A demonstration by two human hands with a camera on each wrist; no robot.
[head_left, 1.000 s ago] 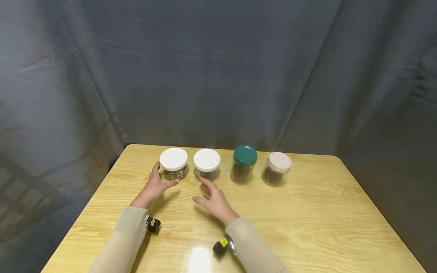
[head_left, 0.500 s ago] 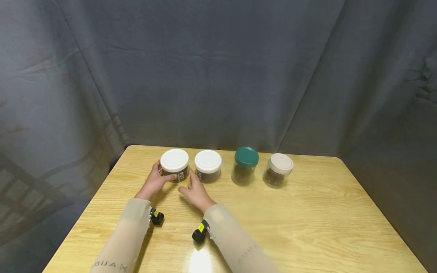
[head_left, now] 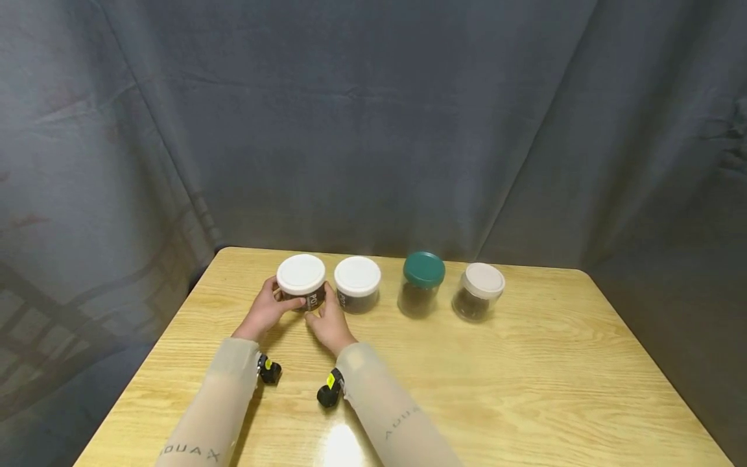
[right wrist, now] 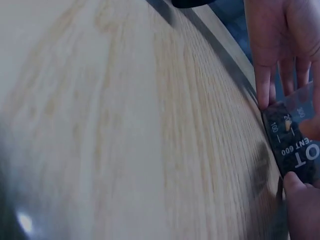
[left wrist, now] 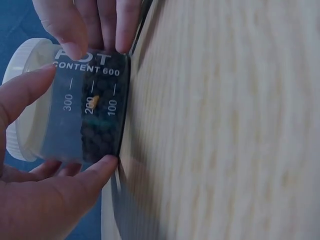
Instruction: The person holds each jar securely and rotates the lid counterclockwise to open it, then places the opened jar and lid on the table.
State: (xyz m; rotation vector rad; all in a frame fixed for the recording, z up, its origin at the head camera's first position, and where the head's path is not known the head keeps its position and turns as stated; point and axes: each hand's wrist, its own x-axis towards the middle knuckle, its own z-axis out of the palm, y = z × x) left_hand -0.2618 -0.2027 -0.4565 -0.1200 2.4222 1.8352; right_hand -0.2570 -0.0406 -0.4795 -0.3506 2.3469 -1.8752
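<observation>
A clear screw-top jar (head_left: 301, 275) with a white lid and dark pellet-like contents stands upright at the left of a row. My left hand (head_left: 264, 312) holds its left side, thumb across the front and fingers partly hidden behind. On the other side my right hand (head_left: 331, 325) grips the jar's right side, its thumb near the front. The left wrist view shows the jar's printed scale (left wrist: 90, 95) between both hands, with the right hand (left wrist: 95, 22) at the top. In the right wrist view the jar (right wrist: 290, 142) is partly cut off by the frame.
To the right stand a second white-lidded jar (head_left: 357, 277), close beside my right fingers, then a green-lidded jar (head_left: 423, 272) and a pale-lidded jar (head_left: 482, 282). All are on a wooden table (head_left: 525, 376). A grey curtain (head_left: 362, 130) hangs behind the table's far edge.
My right hand has moved left from in front of the second jar to the leftmost jar's right side. My left hand has closed in around that jar, which has stayed put.
</observation>
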